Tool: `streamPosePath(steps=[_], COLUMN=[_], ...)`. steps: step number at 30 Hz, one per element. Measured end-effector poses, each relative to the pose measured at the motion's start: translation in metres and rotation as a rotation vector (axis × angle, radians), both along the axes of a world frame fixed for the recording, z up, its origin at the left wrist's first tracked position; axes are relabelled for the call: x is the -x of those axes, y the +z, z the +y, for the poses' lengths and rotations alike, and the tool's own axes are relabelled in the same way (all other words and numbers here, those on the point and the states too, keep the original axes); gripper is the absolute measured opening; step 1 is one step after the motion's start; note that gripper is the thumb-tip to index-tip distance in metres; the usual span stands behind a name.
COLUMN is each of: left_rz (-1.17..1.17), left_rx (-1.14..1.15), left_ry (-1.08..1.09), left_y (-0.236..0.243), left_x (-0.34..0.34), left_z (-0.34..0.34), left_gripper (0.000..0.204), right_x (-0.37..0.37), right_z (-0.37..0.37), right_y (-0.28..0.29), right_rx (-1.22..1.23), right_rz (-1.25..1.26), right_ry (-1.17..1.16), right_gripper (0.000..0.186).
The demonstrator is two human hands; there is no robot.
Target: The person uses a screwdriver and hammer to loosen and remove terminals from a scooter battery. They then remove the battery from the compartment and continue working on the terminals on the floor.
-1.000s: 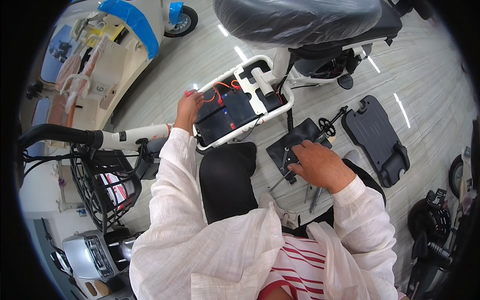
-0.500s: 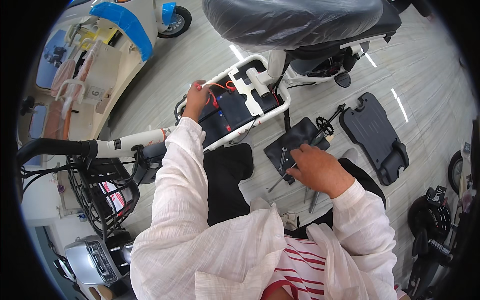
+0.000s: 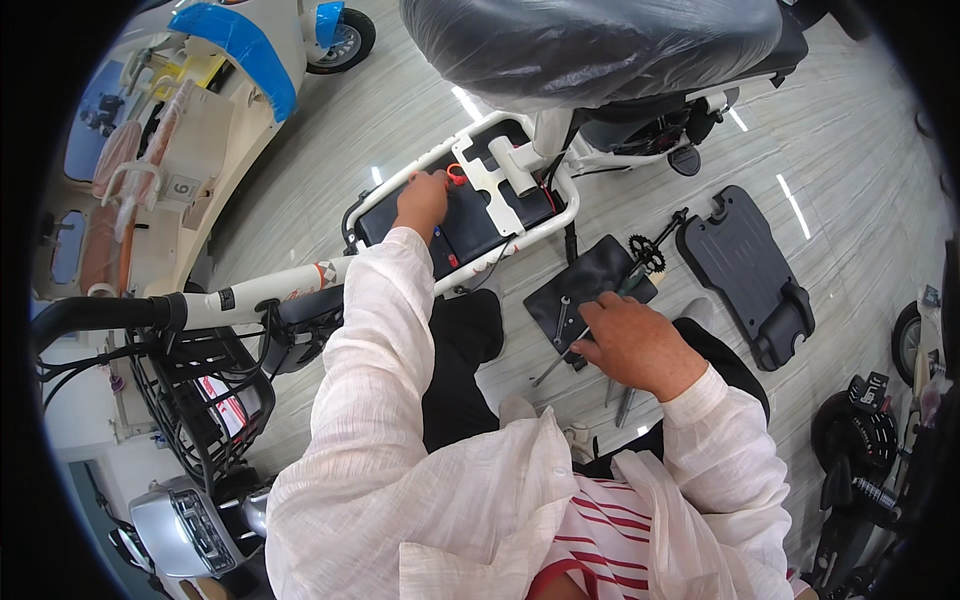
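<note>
My left hand (image 3: 424, 203) is over the black batteries (image 3: 477, 222) in the white frame of an electric bike. Its fingers are closed at a red wire (image 3: 456, 176), whose end is hidden by them. Closed around a screwdriver (image 3: 549, 372), my right hand (image 3: 645, 345) hovers above the floor. The metal shaft sticks out to the lower left of the fingers. Below it, a wrench (image 3: 563, 318) lies on a black flat sheet (image 3: 548, 297). A white bracket (image 3: 486, 180) crosses the batteries.
A plastic-wrapped seat (image 3: 590, 50) overhangs the far side. On the right lie a black cover panel (image 3: 748, 270) and a crank with chainring (image 3: 647, 254). The handlebar (image 3: 100, 318) and black basket (image 3: 205, 395) are at left. More vehicles stand around.
My left hand has moved right and slightly down over the batteries, and the red wire is now bunched near its fingertips. My right hand has hardly moved with the screwdriver.
</note>
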State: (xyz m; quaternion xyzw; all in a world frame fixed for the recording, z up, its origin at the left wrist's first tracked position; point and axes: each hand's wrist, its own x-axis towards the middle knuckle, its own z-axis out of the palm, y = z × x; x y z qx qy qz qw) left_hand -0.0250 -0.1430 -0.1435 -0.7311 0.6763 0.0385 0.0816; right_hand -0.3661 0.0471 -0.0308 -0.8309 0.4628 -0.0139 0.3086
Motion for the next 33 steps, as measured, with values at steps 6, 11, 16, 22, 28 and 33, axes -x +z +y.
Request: streamPosePath(steps=[6, 11, 16, 22, 28, 33], left_rz=[0.313, 0.466, 1.397, 1.584, 1.528, 1.443], left_rx=[0.285, 0.613, 0.437, 0.537, 0.609, 0.635], left_ry=[0.065, 0.077, 0.486, 0.554, 0.698, 0.682], left_y=[0.017, 0.007, 0.022, 0.02, 0.031, 0.046], left_x=[-0.014, -0.071, -0.066, -0.068, -0.048, -0.057], left_z=[0.0, -0.002, 0.007, 0.004, -0.003, -0.003], left_gripper=[0.022, 0.038, 0.053, 0.055, 0.053, 0.052], right_x=[0.001, -0.003, -0.003, -0.006, -0.002, 0.007], right_z=[-0.001, 0.0, -0.003, -0.002, -0.003, -0.003], right_y=[0.001, -0.003, -0.003, -0.005, -0.003, 0.007], right_rx=[0.014, 0.028, 0.011, 0.01, -0.002, -0.014], right_rz=[0.021, 0.001, 0.029, 0.02, 0.034, 0.014], right_ry=[-0.01, 0.016, 0.003, 0.012, 0.014, -0.024], right_gripper=[0.038, 0.038, 0.038, 0.037, 0.04, 0.041])
